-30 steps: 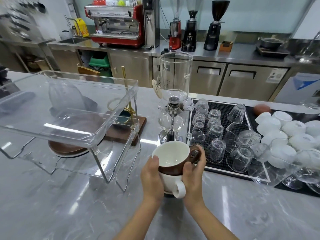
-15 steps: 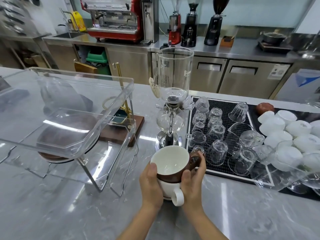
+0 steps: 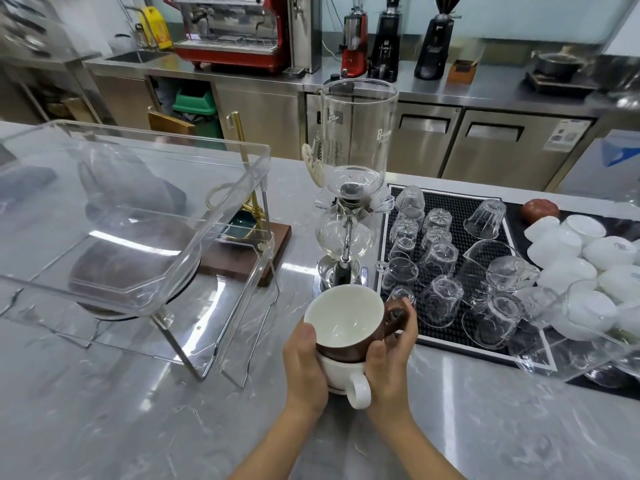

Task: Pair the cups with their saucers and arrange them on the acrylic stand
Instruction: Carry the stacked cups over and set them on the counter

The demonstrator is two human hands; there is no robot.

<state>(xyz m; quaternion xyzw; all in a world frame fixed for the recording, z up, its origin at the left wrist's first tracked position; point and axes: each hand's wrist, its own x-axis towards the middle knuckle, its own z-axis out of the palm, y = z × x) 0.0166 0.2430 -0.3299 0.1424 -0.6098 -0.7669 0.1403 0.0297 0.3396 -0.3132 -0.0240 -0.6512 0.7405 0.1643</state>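
A brown cup point(image 3: 349, 327) with a white inside sits nested in a white cup point(image 3: 346, 375), whose handle points toward me. Under the white cup a thin white saucer edge point(image 3: 337, 390) shows. My left hand point(image 3: 304, 368) grips the stack's left side, thumb at the brown rim. My right hand point(image 3: 391, 355) grips the right side, fingers curled round the brown handle. The two-tier acrylic stand point(image 3: 194, 216) stands to the left. A brown saucer point(image 3: 128, 271) lies on its lower level.
A glass siphon coffee maker point(image 3: 353, 188) stands right behind the cups. To the right, a black mat point(image 3: 450, 337) holds several upturned glasses, with several white cups point(image 3: 568, 251) beyond. A wooden base with a brass stand point(image 3: 249, 244) sits behind the acrylic stand.
Both hands have kept their grip on the stacked cups. The view has dipped and drawn a little closer; the stack sits slightly nearer me on the counter.
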